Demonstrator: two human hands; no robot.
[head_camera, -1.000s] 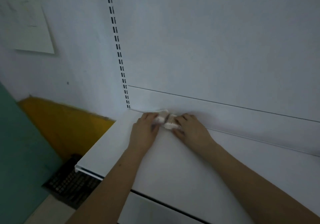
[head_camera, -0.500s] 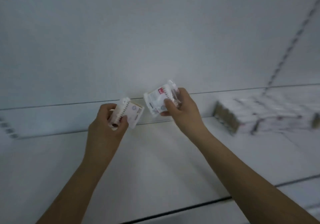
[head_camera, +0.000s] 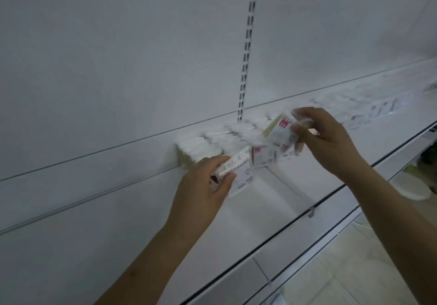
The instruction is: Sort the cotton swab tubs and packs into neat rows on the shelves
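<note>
Each of the two hands carries one cotton swab pack, and both sit right at the near end of the row of packs point(head_camera: 212, 142) already lined up against the back panel point(head_camera: 118, 68) of the shelf point(head_camera: 272, 200). The left hand point(head_camera: 201, 193) has its fingers and thumb curled round the left pack point(head_camera: 238, 174), held low over the shelf and just in front of the row's left end, its long side running roughly along the row. The right hand point(head_camera: 331, 141) pinches the right pack point(head_camera: 282, 132) by its upper corner, higher and tilted, above and slightly right of a pack point(head_camera: 264, 157) that stands at the front of the row. The row itself runs away to the right along the back panel, blurred beyond the hands, so its far end cannot be made out. The left hand looks nearer a free spot: bare shelf lies directly under and in front of its pack. The right pack probably needs levelling before it can sit square with the others. The shelf is plain white with a dark slot line along its front edge; a slotted upright point(head_camera: 247, 51) rises behind the row. Lower right, pale floor tiles point(head_camera: 354, 278) and a round white object point(head_camera: 411, 186) show below the shelf edge.
</note>
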